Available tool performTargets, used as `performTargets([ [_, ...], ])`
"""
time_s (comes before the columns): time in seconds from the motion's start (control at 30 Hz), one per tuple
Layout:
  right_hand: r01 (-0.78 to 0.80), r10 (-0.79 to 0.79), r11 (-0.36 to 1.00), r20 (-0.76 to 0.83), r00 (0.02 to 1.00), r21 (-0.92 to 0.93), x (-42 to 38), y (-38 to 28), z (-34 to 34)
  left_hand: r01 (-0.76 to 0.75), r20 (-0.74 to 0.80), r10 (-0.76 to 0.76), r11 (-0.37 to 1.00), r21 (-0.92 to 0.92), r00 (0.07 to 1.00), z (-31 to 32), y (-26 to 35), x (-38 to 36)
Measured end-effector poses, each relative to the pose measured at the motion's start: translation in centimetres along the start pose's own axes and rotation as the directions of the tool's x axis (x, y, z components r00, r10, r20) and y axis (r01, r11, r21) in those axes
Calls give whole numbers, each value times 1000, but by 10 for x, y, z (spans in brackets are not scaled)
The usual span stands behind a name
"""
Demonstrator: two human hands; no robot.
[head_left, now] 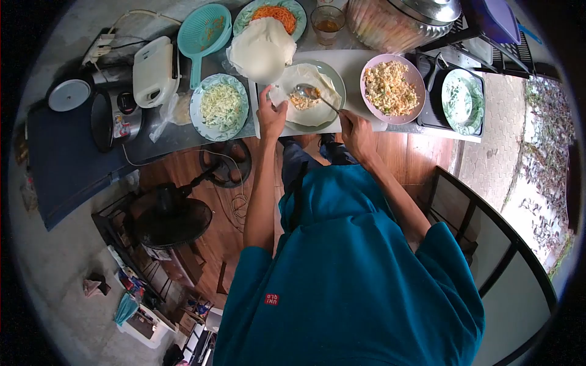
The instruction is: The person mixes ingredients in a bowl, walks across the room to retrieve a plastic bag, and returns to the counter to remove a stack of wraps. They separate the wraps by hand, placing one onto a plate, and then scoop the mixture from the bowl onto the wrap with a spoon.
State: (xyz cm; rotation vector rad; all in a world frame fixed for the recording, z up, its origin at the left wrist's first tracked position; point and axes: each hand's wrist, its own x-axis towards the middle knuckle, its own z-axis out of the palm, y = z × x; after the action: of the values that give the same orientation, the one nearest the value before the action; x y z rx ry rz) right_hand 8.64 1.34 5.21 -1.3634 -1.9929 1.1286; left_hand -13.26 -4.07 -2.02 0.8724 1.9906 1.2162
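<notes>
A round, thin dough wrapper (322,82) lies on a green plate (339,79) in front of me, with a small heap of chopped filling (300,102) on it. My left hand (271,117) is at the plate's left side, thumb and forefinger closed on the wrapper's pale edge. My right hand (356,132) grips the handle of a metal spoon (311,91); its bowl rests over the filling and carries some of it. A stack of wrappers (262,52) sits just beyond my left hand. To the right is a pink bowl (422,91) of chopped filling mix (390,87).
At left stand a plate of shredded cabbage (221,105), a green strainer (204,32) and a white appliance (152,72). Shredded carrot (274,16), a glass (328,25) and a lidded container (390,24) are behind. A patterned plate (462,100) lies on a dark tray at right.
</notes>
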Motion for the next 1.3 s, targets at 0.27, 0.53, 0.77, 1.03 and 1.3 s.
performTargets([
  [0.27,34,-34,999,5,999,-41,-9,20,13,5,-65,-15,988,-152,998,4,-1,-7],
  [0.53,102,-102,991,6,995,-82,-1,25,15,65,-13,-69,981,-181,998,10,0,-14],
  [0.77,177,-201,961,-98,975,-212,-4,41,20,29,-31,-35,983,-181,999,13,2,-16],
  [1.03,59,-73,990,-102,992,-131,-11,35,17,9,-110,-40,963,-269,993,17,-3,-19],
  [1.3,-270,299,939,-121,947,213,-33,20,-16,-35,-104,3,951,-308,995,20,-13,-10],
])
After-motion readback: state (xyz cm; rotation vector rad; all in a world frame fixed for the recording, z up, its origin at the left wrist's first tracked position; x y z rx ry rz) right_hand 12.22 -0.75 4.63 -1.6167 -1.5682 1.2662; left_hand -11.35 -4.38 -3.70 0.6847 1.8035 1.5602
